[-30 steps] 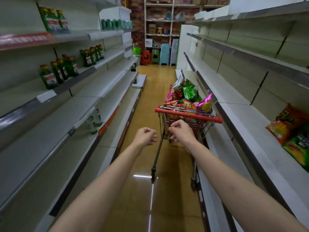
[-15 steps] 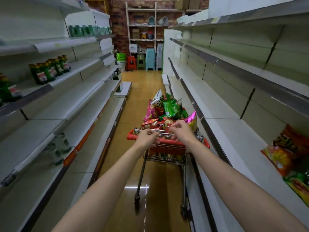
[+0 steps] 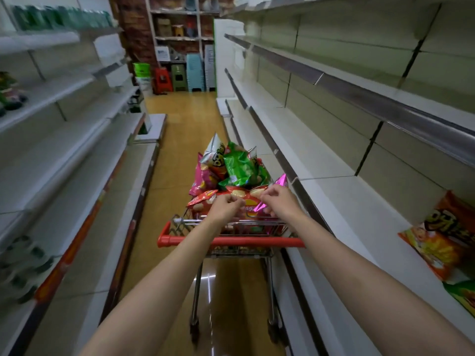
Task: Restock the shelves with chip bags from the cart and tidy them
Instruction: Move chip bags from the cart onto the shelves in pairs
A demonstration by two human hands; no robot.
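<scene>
A second ago your two hands were short of the red handle bar of the wire shopping cart (image 3: 231, 242), with the fingers curled and nothing in them. Now both arms have reached over that bar. Your left hand (image 3: 223, 207) lies on the red chip bag with potato slices printed on it (image 3: 231, 199) at the near end of the heap, and its fingertips pinch the bag's top. Your right hand (image 3: 279, 203) has come down beside it, and its fingers close on the edge of the shiny pink foil bag (image 3: 264, 205). The cart now stands closer to you and lower in the view.
</scene>
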